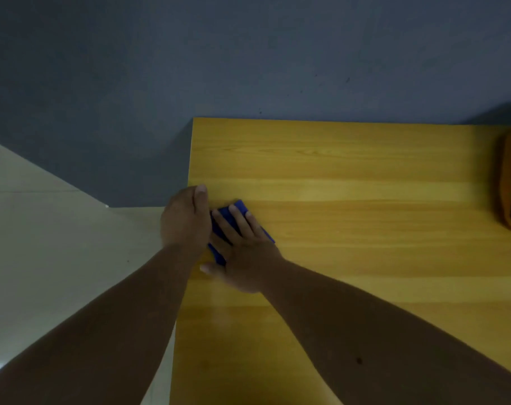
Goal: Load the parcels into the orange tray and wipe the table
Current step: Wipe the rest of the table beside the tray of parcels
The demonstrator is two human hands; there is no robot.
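A folded blue cloth (pixel 239 208) lies on the yellow wooden table (pixel 350 176) near its left edge. My right hand (pixel 242 252) presses flat on the cloth, fingers spread over it. My left hand (pixel 187 217) is curled at the table's left edge, touching the cloth's left side. Whether it grips the cloth or the edge is hidden. The orange tray (pixel 508 182) sits at the far right, cut off by the frame, with something dark inside it.
A grey-blue wall (pixel 248 54) runs behind the table. To the left of the table is a pale tiled floor (pixel 44 244). The tabletop stretches bare between the cloth and the tray.
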